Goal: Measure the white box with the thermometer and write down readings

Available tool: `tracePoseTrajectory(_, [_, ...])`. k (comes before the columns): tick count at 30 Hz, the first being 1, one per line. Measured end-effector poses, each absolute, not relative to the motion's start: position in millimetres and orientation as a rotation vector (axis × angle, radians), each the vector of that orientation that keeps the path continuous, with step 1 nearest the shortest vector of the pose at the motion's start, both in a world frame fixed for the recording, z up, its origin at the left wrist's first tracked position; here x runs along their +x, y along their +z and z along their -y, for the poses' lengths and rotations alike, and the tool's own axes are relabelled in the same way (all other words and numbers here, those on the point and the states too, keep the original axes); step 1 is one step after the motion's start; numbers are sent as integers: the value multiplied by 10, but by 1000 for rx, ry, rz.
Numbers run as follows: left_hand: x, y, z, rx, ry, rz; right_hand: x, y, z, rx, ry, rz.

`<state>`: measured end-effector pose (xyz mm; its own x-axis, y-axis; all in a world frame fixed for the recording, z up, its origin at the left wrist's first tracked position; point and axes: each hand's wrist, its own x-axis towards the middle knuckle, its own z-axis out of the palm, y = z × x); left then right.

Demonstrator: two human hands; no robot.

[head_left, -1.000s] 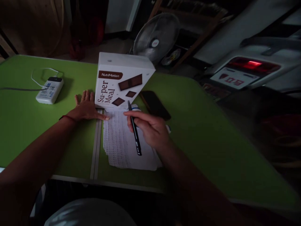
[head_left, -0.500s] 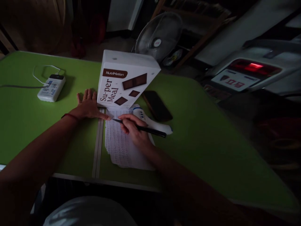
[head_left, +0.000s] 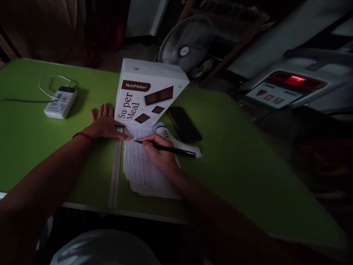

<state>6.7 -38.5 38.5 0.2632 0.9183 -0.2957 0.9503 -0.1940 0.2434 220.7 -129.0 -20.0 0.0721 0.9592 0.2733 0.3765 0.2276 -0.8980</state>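
My left hand (head_left: 104, 123) lies flat with its fingers spread on the green table (head_left: 82, 165), beside a white box (head_left: 135, 101) that stands upright. Its thumb rests on the upper left of a sheet of paper (head_left: 138, 169) covered in rows of small writing. In my right hand (head_left: 161, 152) I grip a black pen (head_left: 176, 149), its tip pointing left, close to my left thumb and at or just over the paper. A white handheld device with a blue edge (head_left: 186, 146) lies partly behind my right hand, across the sheet's right side.
A dark phone (head_left: 184, 124) lies right of the box. At the left is a white power adapter (head_left: 61, 103) with cables. Beyond the table stand a fan (head_left: 184, 46) and a pale machine with a red light (head_left: 286, 86).
The pen tip and my right fingers have shifted slightly right, away from my left thumb. My left hand stays in place.
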Motion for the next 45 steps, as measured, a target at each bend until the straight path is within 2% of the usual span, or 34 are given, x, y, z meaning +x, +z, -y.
tracePoseTrajectory(45, [71,401,387,2166,-120,-1696,2210,-180,1289,-1341,691,1520])
